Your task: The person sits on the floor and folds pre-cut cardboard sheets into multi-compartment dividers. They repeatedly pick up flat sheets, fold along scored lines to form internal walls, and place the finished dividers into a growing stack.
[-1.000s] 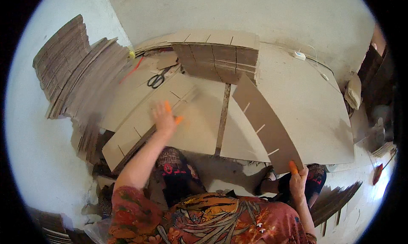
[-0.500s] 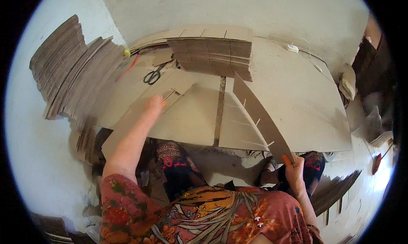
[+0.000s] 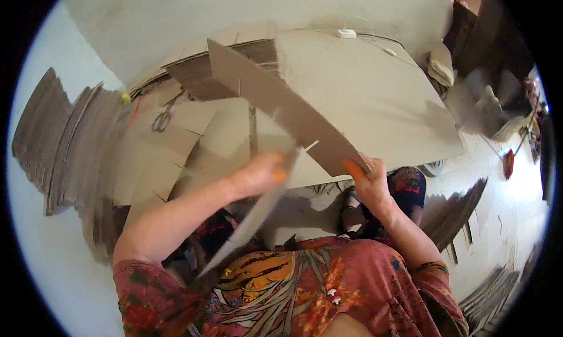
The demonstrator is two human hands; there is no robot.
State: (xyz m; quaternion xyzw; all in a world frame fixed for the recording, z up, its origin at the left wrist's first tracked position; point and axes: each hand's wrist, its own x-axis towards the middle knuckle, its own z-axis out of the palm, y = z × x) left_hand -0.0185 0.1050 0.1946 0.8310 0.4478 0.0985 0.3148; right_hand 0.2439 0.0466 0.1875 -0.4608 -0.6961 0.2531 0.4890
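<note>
In the head view, the right hand (image 3: 373, 184), with an orange finger cover (image 3: 353, 168), has its grip clenched on the near end of a long, brown, slotted cardboard strip (image 3: 293, 117), which slants up and away over the pale, board-topped desk (image 3: 375, 102). The left hand (image 3: 262, 170) grasps a narrow grey-brown cardboard strip (image 3: 249, 225), blurred and nearly edge-on, its lower end short of the desk. Its upper end lies by a slot in the brown strip; whether they touch I cannot tell. The step in hand looks like matching the two strips; the next move seems to call for steady alignment at that slot.
</note>
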